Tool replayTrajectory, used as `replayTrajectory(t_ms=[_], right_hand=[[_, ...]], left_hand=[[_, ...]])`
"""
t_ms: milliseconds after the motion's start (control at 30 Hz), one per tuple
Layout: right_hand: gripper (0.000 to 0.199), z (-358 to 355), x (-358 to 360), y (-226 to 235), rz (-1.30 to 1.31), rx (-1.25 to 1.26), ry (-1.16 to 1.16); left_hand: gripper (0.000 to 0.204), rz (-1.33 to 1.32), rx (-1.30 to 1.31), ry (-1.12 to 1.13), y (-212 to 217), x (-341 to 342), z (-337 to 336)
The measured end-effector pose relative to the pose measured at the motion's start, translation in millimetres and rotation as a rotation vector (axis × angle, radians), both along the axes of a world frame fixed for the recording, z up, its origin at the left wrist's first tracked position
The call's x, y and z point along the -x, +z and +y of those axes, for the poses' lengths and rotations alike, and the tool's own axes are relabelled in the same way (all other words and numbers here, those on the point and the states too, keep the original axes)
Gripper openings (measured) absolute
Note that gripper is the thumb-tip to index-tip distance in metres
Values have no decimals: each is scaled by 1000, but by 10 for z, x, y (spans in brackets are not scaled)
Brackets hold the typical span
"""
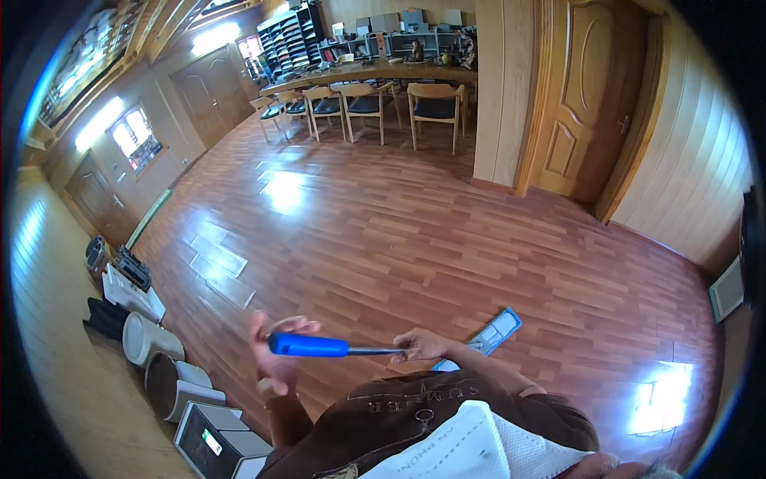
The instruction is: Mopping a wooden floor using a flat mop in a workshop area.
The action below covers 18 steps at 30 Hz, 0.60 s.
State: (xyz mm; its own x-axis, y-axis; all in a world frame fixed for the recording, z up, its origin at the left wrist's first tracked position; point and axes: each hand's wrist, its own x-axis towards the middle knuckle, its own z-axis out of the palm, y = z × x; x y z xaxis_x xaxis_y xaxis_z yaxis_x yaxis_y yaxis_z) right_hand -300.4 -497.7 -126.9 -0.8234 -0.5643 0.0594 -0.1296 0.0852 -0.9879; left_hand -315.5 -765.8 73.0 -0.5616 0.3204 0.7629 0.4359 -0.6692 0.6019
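Both hands on the mop handle, head flat on the floor.

Your left hand wraps the blue plastic grip of the metal mop handle; right hand pinches the shaft. The blue flat mop head rests on the reddish wooden plank floor. Keep the head flat and your strokes even.

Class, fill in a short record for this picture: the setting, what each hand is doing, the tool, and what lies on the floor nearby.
Setting: large room with a reddish wooden plank floor, wooden chairs at a long table
Left hand: grips the blue plastic handle
Right hand: holds the thin grey metal shaft beyond the handle
Tool head: flat blue and grey mop head on the floor
At the left wall: white and grey bins and boxes
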Motion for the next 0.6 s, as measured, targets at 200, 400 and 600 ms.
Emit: replayTrajectory(t_ms=[200,400,600], right_hand=[[37,-102,-64,-1275,-53,8,-195],[29,-22,-269,-1093,12,-375,-436],[17,732,-588,-1180,-9,-468,-760]], left_hand=[[10,-201,77,1004,33,-123,-33],[11,-53,107,775,-30,131,201],[33,-38,38,306,-187,441,907]])
